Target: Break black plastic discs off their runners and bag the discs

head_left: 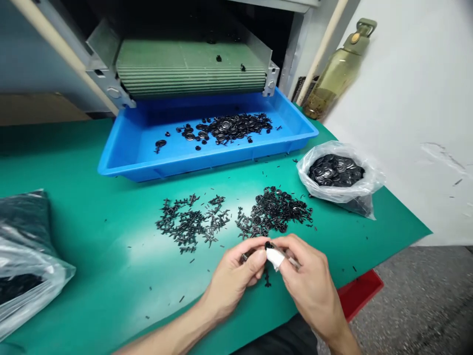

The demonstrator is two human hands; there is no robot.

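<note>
The desk point(74, 207) is topped with a smooth green mat, speckled with loose black plastic bits point(181, 299). Toward the back sits a shallow blue plastic tray point(236, 154), its long side running across the desk. In front of the tray lie two loose heaps, well clear of its rim: a heap of branching black plastic runners point(190, 222) and, just beside it to the right, a denser heap of runners mixed with black discs point(273, 212). Right of these, just beside the tray, rests a clear plastic bag point(369, 180) full of black discs. Another bulging plastic bag point(25, 276), with dark contents, lies at the left edge
</note>
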